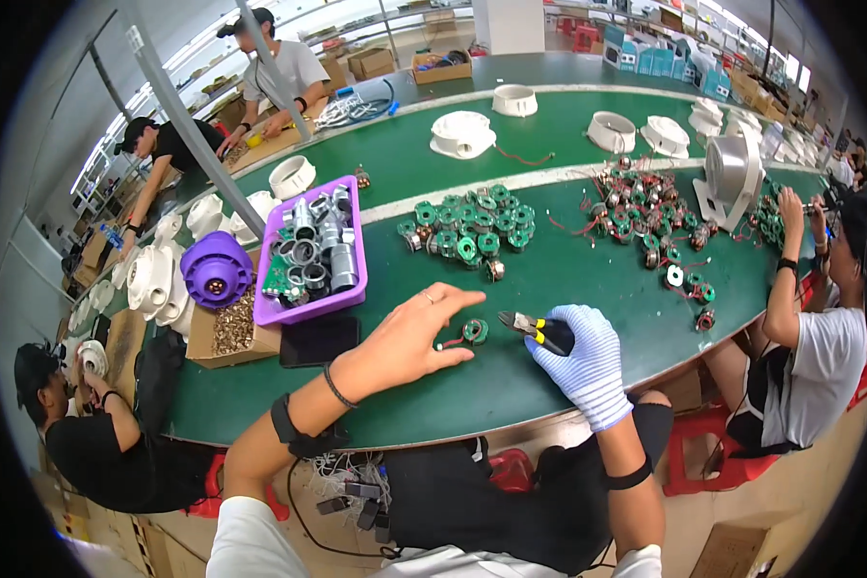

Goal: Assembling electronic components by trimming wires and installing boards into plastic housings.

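My bare left hand [409,339] is open over the green table, thumb and fingers spread around a small motor with a round green circuit board [474,332]. The fingers do not close on it. A red wire lead lies beside that motor, towards my palm. My right hand [585,364], in a white and blue striped glove, is closed around the black and yellow handles of a pair of diagonal cutters [522,323]. Their jaws point left, towards the motor, and stand apart from it. Beyond my hands sits a cluster of similar green-topped motors [477,222].
A purple bin [358,289] of metal cylinders stands left, by a carton of small brass-coloured parts [233,326], a purple housing [217,270] and a black flat object [320,342]. Wired motors [636,207] are heaped right. White housings [462,135] line the far belt. Co-workers sit at both sides.
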{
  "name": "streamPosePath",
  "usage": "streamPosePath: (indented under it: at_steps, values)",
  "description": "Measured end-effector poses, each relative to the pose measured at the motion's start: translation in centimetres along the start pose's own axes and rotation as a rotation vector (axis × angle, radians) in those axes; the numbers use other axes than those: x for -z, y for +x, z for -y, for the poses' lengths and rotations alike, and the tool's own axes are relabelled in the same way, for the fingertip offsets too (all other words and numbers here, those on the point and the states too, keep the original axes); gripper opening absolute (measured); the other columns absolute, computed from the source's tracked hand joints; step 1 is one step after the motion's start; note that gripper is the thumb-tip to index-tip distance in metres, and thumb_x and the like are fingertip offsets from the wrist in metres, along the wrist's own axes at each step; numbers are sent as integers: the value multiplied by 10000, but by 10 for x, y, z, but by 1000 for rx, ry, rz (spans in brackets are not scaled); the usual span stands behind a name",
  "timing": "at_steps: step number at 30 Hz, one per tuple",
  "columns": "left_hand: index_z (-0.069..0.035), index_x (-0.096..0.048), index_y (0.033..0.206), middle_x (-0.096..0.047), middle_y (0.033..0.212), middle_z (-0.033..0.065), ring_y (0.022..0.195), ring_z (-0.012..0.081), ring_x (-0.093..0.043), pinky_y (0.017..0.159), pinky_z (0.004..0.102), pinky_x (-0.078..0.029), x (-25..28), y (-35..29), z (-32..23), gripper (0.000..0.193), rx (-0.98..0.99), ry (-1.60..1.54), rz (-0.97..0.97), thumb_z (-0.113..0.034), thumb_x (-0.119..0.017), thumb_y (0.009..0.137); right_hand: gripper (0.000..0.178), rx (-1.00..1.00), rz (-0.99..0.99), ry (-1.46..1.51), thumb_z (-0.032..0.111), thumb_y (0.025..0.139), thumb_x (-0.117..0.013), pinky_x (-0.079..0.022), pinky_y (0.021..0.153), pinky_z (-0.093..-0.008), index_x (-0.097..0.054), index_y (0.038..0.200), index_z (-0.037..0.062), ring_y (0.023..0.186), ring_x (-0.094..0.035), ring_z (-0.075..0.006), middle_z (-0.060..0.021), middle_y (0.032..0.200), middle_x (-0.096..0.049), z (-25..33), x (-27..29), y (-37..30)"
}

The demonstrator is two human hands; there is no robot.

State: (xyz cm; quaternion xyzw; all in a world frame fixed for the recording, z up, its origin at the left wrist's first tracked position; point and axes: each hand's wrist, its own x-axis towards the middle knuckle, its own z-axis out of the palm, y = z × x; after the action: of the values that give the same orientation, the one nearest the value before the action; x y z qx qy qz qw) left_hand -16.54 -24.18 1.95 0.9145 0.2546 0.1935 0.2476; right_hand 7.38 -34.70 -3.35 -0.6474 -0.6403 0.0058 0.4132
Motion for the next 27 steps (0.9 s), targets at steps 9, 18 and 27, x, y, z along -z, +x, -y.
streamPosePath:
  at_steps: [9, 18, 27]
  values:
    - [-62, -679, 1194, -631, 1009, 46, 801, 106, -544, 622, 250, -444, -23, 10, 29, 397, 112, -219, 194, -120, -811, 825, 334, 34, 44, -140, 243, 678, -832, -463, 744, -407, -677, 944, 116, 825, -599, -279, -63, 856, -632, 0, -3, -14]
    - [-26, -692, 1167, -666, 1024, 9, 859, 64, -523, 719, 215, -438, -37, 1, 44, 423, 145, -406, 82, -81, -853, 779, 341, 101, 83, -195, 253, 642, -842, -479, 734, -408, -705, 925, 119, 831, -588, -273, -60, 856, -609, 0, -4, -13]
    - [57, -631, 1245, -640, 1195, 109, 1057, 152, -648, 928, 277, -556, -43, 1, 46, 415, 188, -738, -31, 87, -722, 841, 374, 59, 46, -172, 261, 637, -865, -513, 727, -402, -725, 926, 70, 804, -598, -282, -86, 841, -618, -1, -10, -14]
